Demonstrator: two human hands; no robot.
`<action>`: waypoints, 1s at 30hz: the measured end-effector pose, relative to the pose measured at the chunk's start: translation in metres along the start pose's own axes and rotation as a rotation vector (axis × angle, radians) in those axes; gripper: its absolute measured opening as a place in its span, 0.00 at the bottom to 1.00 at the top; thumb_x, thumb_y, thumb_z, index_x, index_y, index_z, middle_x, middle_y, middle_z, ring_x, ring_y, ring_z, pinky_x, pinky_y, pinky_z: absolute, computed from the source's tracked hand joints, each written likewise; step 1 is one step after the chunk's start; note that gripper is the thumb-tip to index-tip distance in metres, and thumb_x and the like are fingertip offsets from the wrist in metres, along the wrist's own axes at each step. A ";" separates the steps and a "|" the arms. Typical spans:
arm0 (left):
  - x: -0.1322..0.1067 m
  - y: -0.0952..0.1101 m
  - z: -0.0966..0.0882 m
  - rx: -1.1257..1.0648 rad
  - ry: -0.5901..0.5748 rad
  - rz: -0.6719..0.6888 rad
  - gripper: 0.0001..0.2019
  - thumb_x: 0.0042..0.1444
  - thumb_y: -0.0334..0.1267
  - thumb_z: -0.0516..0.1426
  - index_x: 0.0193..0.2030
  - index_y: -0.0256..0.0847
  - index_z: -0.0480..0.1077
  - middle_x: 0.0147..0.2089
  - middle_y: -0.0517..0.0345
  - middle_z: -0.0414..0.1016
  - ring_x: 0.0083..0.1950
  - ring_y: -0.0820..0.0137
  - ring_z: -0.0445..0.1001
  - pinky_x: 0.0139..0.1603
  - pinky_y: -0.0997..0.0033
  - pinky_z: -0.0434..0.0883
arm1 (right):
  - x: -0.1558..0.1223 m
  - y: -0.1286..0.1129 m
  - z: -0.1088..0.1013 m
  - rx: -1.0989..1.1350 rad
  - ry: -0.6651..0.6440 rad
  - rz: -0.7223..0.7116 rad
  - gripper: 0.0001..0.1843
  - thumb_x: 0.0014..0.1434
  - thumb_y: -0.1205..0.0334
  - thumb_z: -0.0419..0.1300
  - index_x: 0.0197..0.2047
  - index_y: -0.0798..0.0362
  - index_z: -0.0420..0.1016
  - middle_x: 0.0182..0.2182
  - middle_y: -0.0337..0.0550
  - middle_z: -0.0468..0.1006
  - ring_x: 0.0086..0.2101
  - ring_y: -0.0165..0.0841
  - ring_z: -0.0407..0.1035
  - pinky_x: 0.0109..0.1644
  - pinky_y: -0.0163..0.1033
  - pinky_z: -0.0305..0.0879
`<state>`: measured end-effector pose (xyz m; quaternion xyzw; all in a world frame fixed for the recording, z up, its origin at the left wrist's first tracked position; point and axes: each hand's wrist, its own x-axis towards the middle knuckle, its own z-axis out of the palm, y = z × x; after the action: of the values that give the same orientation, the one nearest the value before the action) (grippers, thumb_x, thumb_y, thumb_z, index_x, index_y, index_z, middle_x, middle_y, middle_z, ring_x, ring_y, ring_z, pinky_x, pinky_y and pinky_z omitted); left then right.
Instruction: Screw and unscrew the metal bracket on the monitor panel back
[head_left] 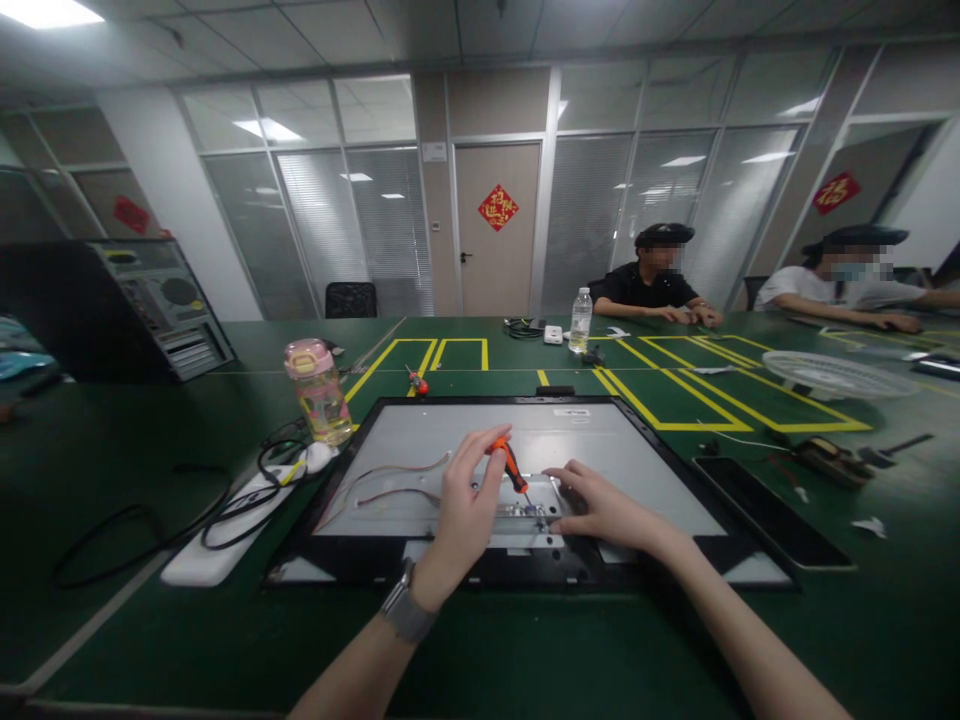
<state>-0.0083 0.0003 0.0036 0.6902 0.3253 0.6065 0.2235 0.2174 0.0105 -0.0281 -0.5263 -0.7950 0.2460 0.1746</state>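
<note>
A monitor panel (420, 425) lies face down on the green table, its grey metal back up inside a black frame. My left hand (466, 510) is closed around a small orange-handled screwdriver (511, 466), whose tip points down at a small circuit board (525, 511) near the panel's lower edge. My right hand (600, 505) lies on the panel just right of that board, fingers stretched toward it. Thin wires (390, 480) run across the panel's left part.
A pink-capped bottle (319, 392), black cables (225, 505) and a white strip (217, 545) lie left of the panel. A computer case (120, 305) stands far left. A dark slab (765, 510), tools and a fan grille (840, 375) lie right. Two people sit at the far right.
</note>
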 end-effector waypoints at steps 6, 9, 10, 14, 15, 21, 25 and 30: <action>-0.001 -0.002 0.001 0.022 0.050 0.012 0.12 0.64 0.36 0.54 0.52 0.43 0.74 0.43 0.53 0.76 0.45 0.66 0.74 0.49 0.64 0.71 | 0.000 0.002 0.000 0.008 0.003 -0.003 0.36 0.53 0.53 0.67 0.62 0.51 0.66 0.47 0.47 0.69 0.47 0.43 0.67 0.53 0.43 0.64; -0.001 -0.001 0.000 -0.037 0.015 -0.025 0.14 0.66 0.35 0.50 0.54 0.41 0.72 0.47 0.51 0.76 0.49 0.65 0.75 0.53 0.63 0.70 | 0.000 0.001 0.000 0.005 -0.001 -0.007 0.35 0.53 0.53 0.67 0.62 0.51 0.66 0.46 0.46 0.69 0.46 0.43 0.67 0.52 0.43 0.65; -0.002 -0.001 0.000 -0.039 0.005 -0.021 0.13 0.67 0.36 0.50 0.53 0.41 0.73 0.47 0.51 0.76 0.50 0.65 0.74 0.53 0.63 0.70 | 0.000 0.001 0.000 0.005 -0.001 -0.010 0.35 0.53 0.53 0.67 0.62 0.51 0.66 0.46 0.46 0.69 0.46 0.42 0.67 0.52 0.43 0.65; -0.001 0.001 0.000 0.029 0.042 0.045 0.10 0.64 0.38 0.55 0.47 0.43 0.77 0.42 0.54 0.74 0.45 0.67 0.73 0.48 0.66 0.70 | -0.001 0.001 0.000 0.016 0.006 -0.020 0.34 0.53 0.53 0.67 0.62 0.51 0.66 0.46 0.46 0.69 0.45 0.42 0.67 0.50 0.43 0.65; 0.000 0.001 0.000 0.040 0.051 0.058 0.10 0.64 0.38 0.55 0.47 0.43 0.77 0.41 0.54 0.73 0.44 0.67 0.73 0.47 0.67 0.70 | -0.001 0.001 0.001 0.016 0.008 -0.020 0.34 0.53 0.53 0.67 0.62 0.51 0.67 0.46 0.47 0.69 0.45 0.42 0.67 0.50 0.43 0.65; 0.000 -0.001 0.000 -0.024 0.020 0.007 0.14 0.66 0.35 0.51 0.52 0.41 0.74 0.47 0.50 0.77 0.50 0.65 0.75 0.53 0.63 0.70 | 0.000 0.003 0.001 -0.001 0.007 -0.022 0.34 0.53 0.53 0.67 0.62 0.51 0.67 0.46 0.46 0.69 0.44 0.42 0.67 0.50 0.42 0.65; 0.000 -0.001 0.001 -0.045 -0.005 -0.013 0.14 0.67 0.36 0.50 0.54 0.41 0.73 0.50 0.49 0.77 0.52 0.64 0.75 0.54 0.62 0.70 | 0.001 0.004 0.001 0.002 0.012 -0.020 0.34 0.53 0.54 0.67 0.62 0.50 0.66 0.47 0.46 0.69 0.46 0.42 0.67 0.51 0.43 0.65; 0.001 -0.001 0.001 0.033 0.033 0.015 0.10 0.63 0.37 0.56 0.48 0.43 0.76 0.40 0.55 0.75 0.42 0.67 0.73 0.47 0.67 0.71 | 0.000 0.001 0.001 0.004 0.004 -0.015 0.35 0.53 0.54 0.67 0.62 0.52 0.66 0.46 0.47 0.69 0.45 0.42 0.67 0.51 0.43 0.65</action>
<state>-0.0076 0.0020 0.0039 0.6861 0.3337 0.6141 0.2021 0.2182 0.0104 -0.0292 -0.5206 -0.7980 0.2452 0.1790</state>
